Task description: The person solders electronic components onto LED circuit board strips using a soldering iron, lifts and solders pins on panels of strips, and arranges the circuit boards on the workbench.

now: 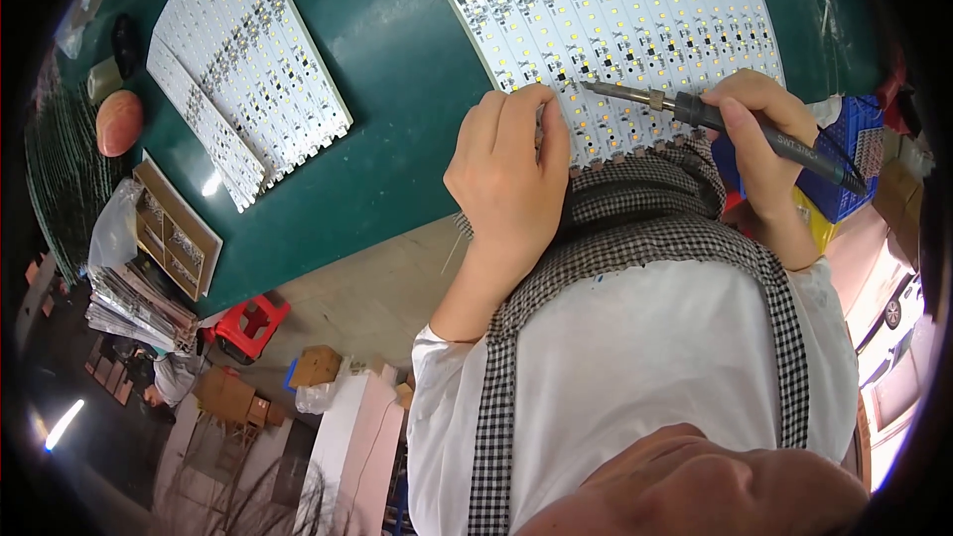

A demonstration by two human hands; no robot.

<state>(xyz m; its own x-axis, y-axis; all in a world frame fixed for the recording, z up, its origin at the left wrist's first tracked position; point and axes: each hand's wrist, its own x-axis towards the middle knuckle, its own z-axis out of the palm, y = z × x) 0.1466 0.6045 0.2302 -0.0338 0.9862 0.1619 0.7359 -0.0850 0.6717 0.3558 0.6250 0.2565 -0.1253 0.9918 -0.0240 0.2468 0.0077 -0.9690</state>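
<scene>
A soldering iron [700, 111] with a black handle is held in my right hand [764, 129], fingers wrapped round the grip. Its metal tip points left and lies over, or just touches, a white panel of LED circuit strips [615, 0] in front of me. My left hand [511, 169] rests at the panel's near left edge, fingers curled and pinched together close to the iron's tip. Whatever those fingers hold is hidden; a thin strand shows below the wrist. Rows of small yellow LEDs and dark chips cover the panel.
On the green table [397, 69], another stack of LED strips [248, 60] lies to the left, one strip askew. Further left are a reddish round object [120, 123] and a compartment box of small parts [174, 228]. A red stool [248, 326] and blue crate [859, 154] stand nearby.
</scene>
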